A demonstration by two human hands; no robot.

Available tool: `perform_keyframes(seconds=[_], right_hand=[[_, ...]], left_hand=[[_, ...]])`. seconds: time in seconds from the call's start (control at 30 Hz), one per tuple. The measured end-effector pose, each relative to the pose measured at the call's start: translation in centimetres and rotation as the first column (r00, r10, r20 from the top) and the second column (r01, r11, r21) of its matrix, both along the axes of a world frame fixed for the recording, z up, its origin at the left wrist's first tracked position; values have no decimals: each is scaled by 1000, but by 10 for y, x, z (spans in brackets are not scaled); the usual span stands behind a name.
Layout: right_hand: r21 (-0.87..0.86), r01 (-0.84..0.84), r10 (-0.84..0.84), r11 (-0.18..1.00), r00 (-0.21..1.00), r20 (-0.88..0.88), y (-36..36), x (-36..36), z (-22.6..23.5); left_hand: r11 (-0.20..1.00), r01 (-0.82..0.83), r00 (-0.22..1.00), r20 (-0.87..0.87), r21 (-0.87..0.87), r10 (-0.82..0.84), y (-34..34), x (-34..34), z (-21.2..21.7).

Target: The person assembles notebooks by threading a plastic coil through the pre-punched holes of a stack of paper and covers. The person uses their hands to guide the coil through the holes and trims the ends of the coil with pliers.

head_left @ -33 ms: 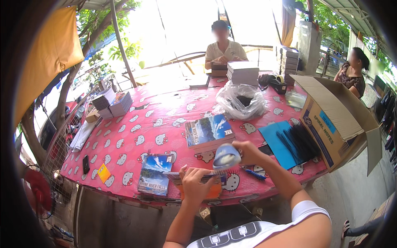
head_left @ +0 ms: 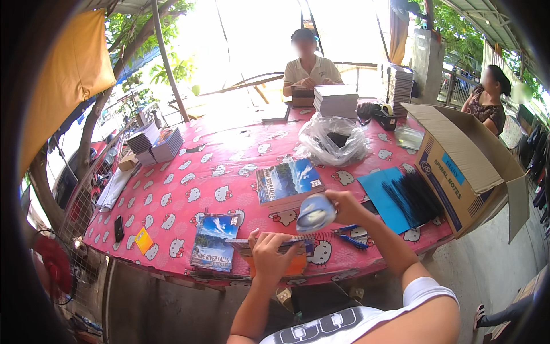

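My left hand [head_left: 270, 252] is closed round a notebook [head_left: 295, 265] with an orange cover, held on edge at the table's near side. A thin dark wire coil [head_left: 322, 234] runs along its upper edge and sticks out to the right. Just above that edge, my right hand [head_left: 345, 206] grips a rounded blue-grey tool [head_left: 315, 213] with a pale middle, blurred; its exact kind is unclear. Blue-handled pliers [head_left: 352, 237] lie right of the coil. Left of the notebook rests a small stack of landscape-covered notebooks [head_left: 214, 243]; a larger stack [head_left: 289, 182] sits beyond my hands.
Black coils [head_left: 413, 198] lie on a blue sheet [head_left: 375, 186] beside an open cardboard box [head_left: 458, 172]. Farther back are a clear plastic bag [head_left: 334, 140] and a white stack [head_left: 336, 101], near a seated person [head_left: 312, 70]. A phone [head_left: 118, 228] lies at left.
My right hand and the blue-grey tool have shifted slightly right and down. More of the coil and the pliers shows. My left hand keeps its place on the notebook.
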State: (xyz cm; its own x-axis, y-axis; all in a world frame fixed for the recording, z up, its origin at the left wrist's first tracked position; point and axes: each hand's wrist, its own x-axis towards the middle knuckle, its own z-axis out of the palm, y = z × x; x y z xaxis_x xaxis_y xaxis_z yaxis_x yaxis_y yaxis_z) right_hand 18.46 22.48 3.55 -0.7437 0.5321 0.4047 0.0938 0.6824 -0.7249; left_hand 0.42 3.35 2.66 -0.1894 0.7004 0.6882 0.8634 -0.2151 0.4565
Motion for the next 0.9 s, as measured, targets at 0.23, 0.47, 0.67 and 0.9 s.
perform_keyframes(seconds=[0.23, 0.47, 0.67, 0.9], right_hand=[[-299, -192, 180, 935, 981, -67, -4, -12, -1], [-116, -184, 180, 976, 983, -46, -8, -42, -1], [36, -83, 77, 996, 987, 143, -8, -68, 6], [-268, -434, 377, 860, 895, -240, -19, -77, -3]], left_hand=[[989, -142, 977, 155, -46, 148, -6, -1, 23], [934, -223, 942, 186, -279, 281, -15, -29, 28], [951, -186, 963, 146, -246, 226, -14, -34, 29], [962, -263, 963, 36, -71, 266, -20, -47, 15]])
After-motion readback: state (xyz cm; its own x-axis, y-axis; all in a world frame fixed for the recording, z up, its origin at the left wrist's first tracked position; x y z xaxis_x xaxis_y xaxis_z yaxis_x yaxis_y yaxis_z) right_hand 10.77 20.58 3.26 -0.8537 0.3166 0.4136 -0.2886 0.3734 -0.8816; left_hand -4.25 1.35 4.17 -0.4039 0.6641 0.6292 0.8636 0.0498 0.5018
